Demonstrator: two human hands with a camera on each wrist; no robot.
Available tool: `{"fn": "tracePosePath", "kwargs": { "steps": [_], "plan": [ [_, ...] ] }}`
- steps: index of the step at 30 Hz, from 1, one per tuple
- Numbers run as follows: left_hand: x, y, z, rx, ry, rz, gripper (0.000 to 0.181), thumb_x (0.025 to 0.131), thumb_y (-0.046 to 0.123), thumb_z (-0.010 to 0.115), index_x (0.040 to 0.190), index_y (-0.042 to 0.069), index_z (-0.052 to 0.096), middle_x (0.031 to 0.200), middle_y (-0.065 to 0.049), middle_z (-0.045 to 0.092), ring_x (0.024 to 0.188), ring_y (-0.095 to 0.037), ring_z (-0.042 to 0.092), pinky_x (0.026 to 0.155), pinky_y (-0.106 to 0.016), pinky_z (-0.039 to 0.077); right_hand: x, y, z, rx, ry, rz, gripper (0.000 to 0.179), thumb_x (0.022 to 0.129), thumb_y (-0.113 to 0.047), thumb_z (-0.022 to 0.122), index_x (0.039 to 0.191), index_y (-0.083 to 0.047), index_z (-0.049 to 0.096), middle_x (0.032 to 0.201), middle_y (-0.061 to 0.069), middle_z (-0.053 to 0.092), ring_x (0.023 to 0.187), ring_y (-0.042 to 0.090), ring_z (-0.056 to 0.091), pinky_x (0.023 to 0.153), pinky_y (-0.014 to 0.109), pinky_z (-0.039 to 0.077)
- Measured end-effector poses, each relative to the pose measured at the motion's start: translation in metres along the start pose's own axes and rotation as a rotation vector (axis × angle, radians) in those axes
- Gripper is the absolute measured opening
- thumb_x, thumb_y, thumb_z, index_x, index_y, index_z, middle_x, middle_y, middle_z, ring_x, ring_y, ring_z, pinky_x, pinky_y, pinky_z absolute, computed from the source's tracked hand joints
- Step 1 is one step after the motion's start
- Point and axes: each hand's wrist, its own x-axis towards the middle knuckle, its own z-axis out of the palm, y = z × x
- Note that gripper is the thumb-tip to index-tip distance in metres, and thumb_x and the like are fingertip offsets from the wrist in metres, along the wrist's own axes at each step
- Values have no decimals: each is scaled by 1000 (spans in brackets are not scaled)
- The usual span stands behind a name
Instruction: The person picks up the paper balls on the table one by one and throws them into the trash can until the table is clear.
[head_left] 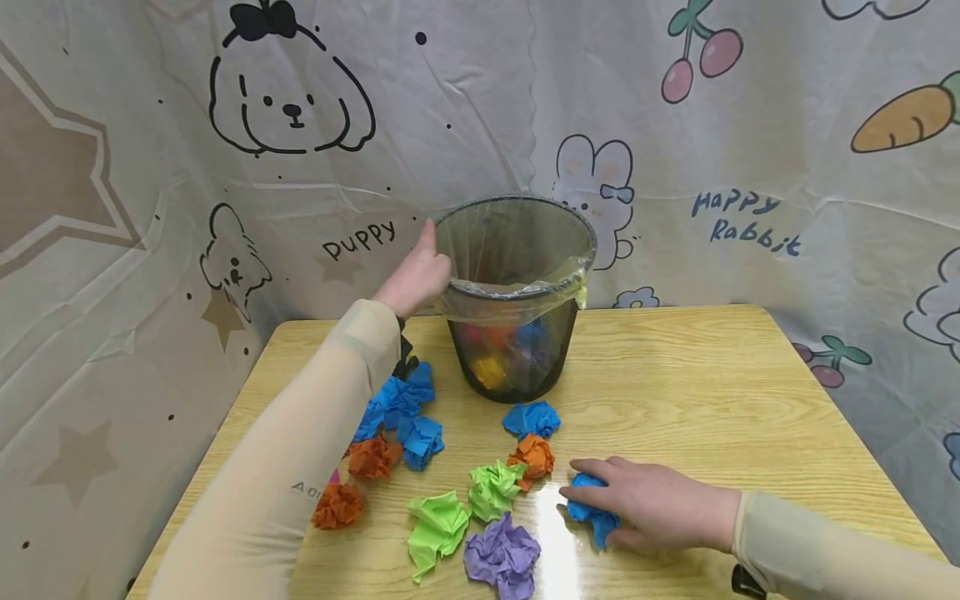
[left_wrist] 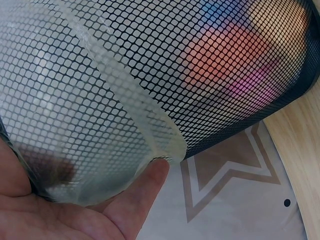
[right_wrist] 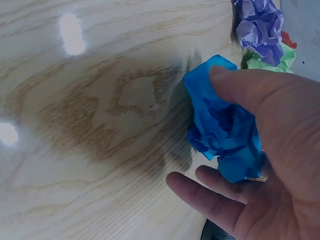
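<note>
A black mesh wastebasket (head_left: 517,350) with a clear liner stands at the back of the table, crumpled paper inside it. My left hand (head_left: 420,279) holds its left rim. In the left wrist view, the thumb (left_wrist: 150,185) lies against the liner and the mesh (left_wrist: 125,45). Low over the table at right, my right hand (head_left: 660,504) has its fingers around a blue crumpled paper ball (head_left: 596,512). The right wrist view shows the thumb on this blue ball (right_wrist: 222,120), with two fingers extended below it.
Left of the right hand lie a purple paper ball (head_left: 502,554), green balls (head_left: 438,529), an orange ball (head_left: 532,457) and a blue one (head_left: 532,418). More blue (head_left: 420,437) and orange balls (head_left: 337,506) lie beside the left forearm. A printed cloth (head_left: 465,100) hangs behind the table (head_left: 675,375).
</note>
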Motion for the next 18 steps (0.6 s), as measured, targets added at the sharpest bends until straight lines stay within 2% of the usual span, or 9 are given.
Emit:
{"fn": "tracePosePath", "kwargs": {
  "steps": [5,10,18],
  "plan": [
    [0,0,-1,3,-2,-3,70,106,16,22,161,13,-22,170,-6,-18,155,-19,-6,124,-36,1,1,1,3,-4,10,-12,69,94,-34,76,156,-29,47,155,12,45,123,24,58,89,41,57],
    [1,0,-1,3,3,4,70,106,16,22,161,12,-21,170,-8,-16,155,-20,-6,125,-36,2,2,3,6,-26,51,-58,61,94,-29,77,150,-27,54,149,11,50,119,23,61,89,39,57],
    [0,-1,0,2,2,3,70,106,17,22,161,12,-22,170,-7,-17,155,-20,-6,124,-36,1,7,4,11,-12,131,-147,46,90,-19,81,133,-27,66,130,1,59,107,13,60,83,27,56]
  ]
}}
